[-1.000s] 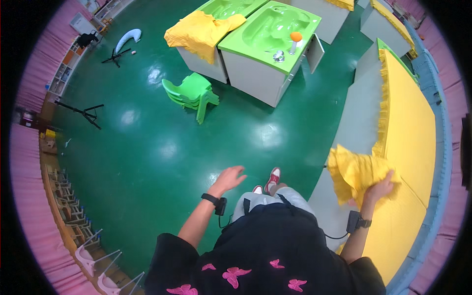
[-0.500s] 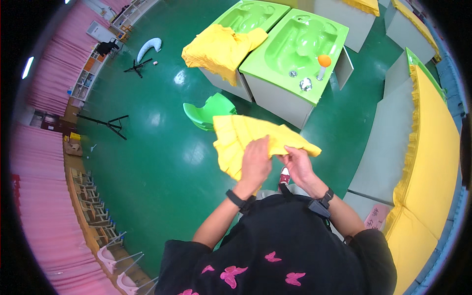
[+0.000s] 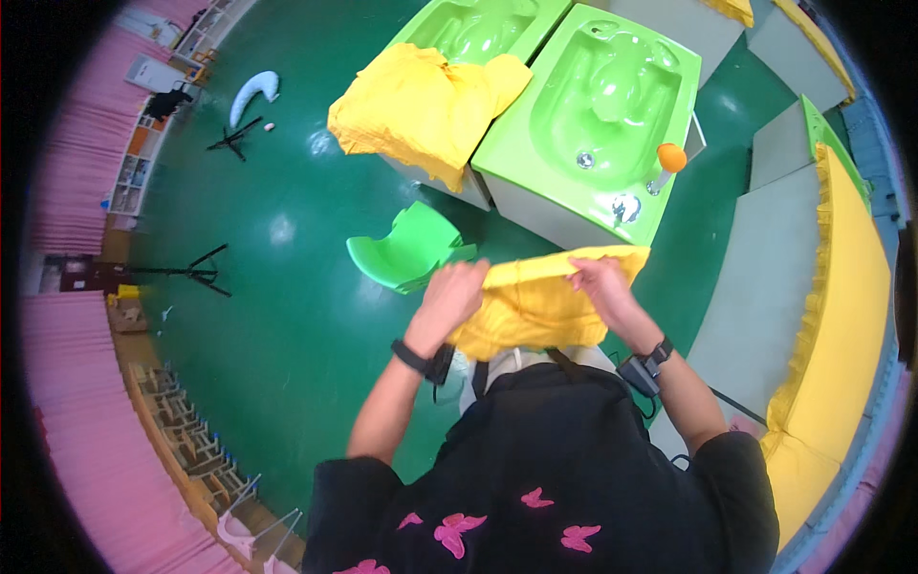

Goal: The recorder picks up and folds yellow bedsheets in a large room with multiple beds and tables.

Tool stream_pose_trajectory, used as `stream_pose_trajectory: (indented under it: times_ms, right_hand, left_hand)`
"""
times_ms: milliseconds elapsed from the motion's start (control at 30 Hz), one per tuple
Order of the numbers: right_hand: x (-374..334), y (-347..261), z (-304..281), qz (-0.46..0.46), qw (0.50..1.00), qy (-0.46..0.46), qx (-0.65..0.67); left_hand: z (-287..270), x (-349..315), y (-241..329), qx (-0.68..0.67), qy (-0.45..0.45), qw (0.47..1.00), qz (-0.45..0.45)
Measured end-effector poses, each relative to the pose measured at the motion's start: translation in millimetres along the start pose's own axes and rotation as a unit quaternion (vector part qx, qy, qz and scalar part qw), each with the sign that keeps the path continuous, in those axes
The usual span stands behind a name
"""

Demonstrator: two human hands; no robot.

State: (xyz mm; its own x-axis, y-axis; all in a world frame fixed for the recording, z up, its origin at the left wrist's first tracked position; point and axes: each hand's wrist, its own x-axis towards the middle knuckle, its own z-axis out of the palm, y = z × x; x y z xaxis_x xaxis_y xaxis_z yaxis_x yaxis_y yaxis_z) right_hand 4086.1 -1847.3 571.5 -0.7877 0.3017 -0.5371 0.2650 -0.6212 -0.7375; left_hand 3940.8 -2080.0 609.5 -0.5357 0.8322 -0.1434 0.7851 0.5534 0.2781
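Observation:
A yellow cloth [image 3: 537, 314] hangs stretched between my two hands in front of my body, its top edge nearly level. My left hand [image 3: 451, 298] is closed on the cloth's left upper corner. Pinched along the same edge, nearer the right end, is my right hand [image 3: 606, 285]; a short piece of cloth extends past it. Just beyond my left hand stands a small green plastic chair [image 3: 406, 251]. Another yellow cloth [image 3: 421, 110] lies bunched over the near corner of the far-left tub.
Ahead are a green baby bathtub [image 3: 521, 158] on a grey cabinet, with an orange-topped fitting [image 3: 670, 159], and a second green tub [image 3: 469, 29]. Yellow-covered cabinets [image 3: 832, 325] line the right. Black tripods [image 3: 199, 272] stand at left, near stacked small chairs [image 3: 186, 421].
My hands have moved apart, the left one leftward and the right slightly rightward. The cloth has gone from a bunched fold to a spread band between them.

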Motion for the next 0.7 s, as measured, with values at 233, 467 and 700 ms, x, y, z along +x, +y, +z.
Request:
stream_pose_trajectory:
  times_ms: [233, 467, 700]
  right_hand:
    - [47.2, -138.7, 32.2, -0.176, 0.981, 0.073, -0.027]
    - [116.2, -74.3, 10.1, -0.127, 0.978, 0.158, 0.049]
    - [107.9, 54.9, -89.8, -0.005, 0.804, 0.065, -0.591]
  left_hand:
    - [-105.3, 180.3, -30.1, 0.016, 0.135, 0.979, 0.152]
    - [-33.9, 266.6, -82.4, 0.003, 0.23, 0.93, 0.287]
    - [184.9, 217.9, -169.6, 0.103, -0.153, 0.972, 0.148]
